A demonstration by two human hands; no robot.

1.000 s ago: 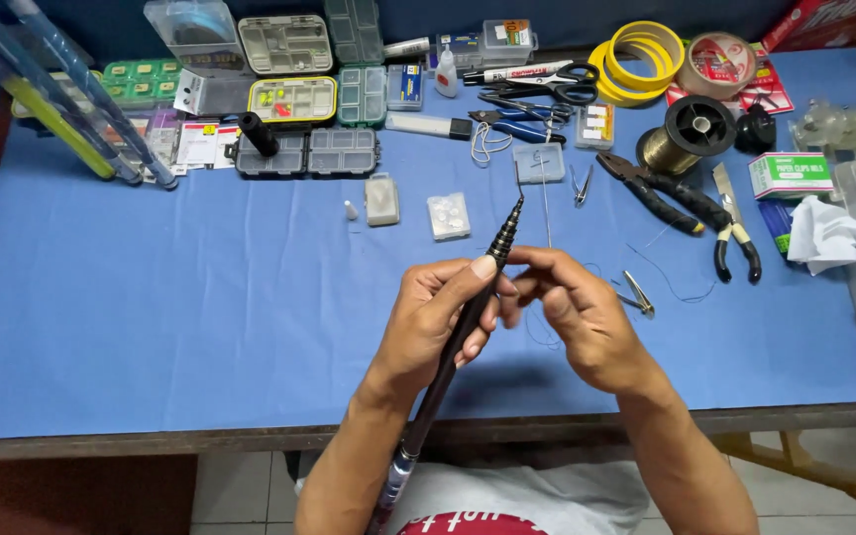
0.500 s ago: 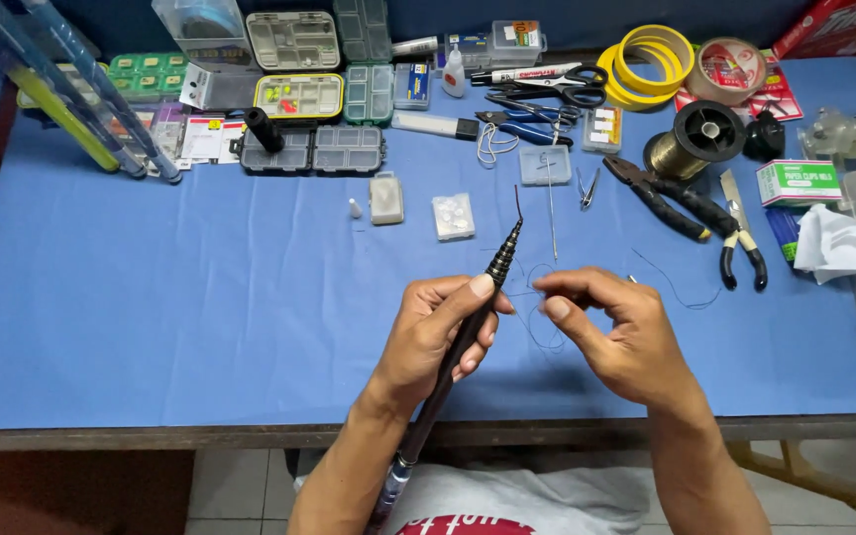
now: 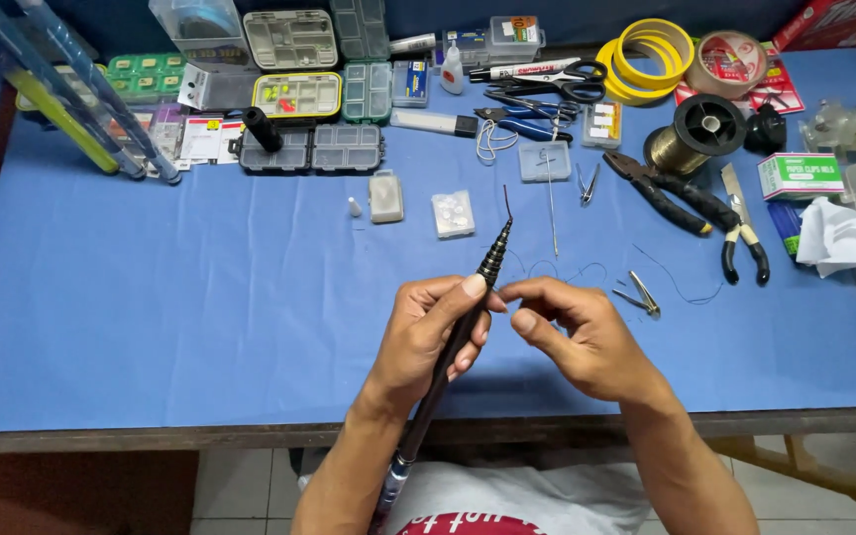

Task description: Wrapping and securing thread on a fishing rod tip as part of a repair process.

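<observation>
Blue-covered workbench [image 3: 151,327], tackle boxes along far edge. Left hand [image 3: 428,332] clamped around slim black telescopic fishing rod [image 3: 463,322], tip angled up over cloth. Right hand [image 3: 577,332] fingertips pinched together beside rod, likely on fine line. Best done with rod held steady, line taut.

bare forearms, no sleeves; grey shirt with red print.

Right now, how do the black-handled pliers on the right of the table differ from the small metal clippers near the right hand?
The black-handled pliers are much larger than the small metal clippers. The pliers have dark rubbery handles; the clippers are bare shiny metal. The pliers lie farther from the right hand, the clippers just beside it. Both lie flat on the blue table cover, untouched.
</observation>
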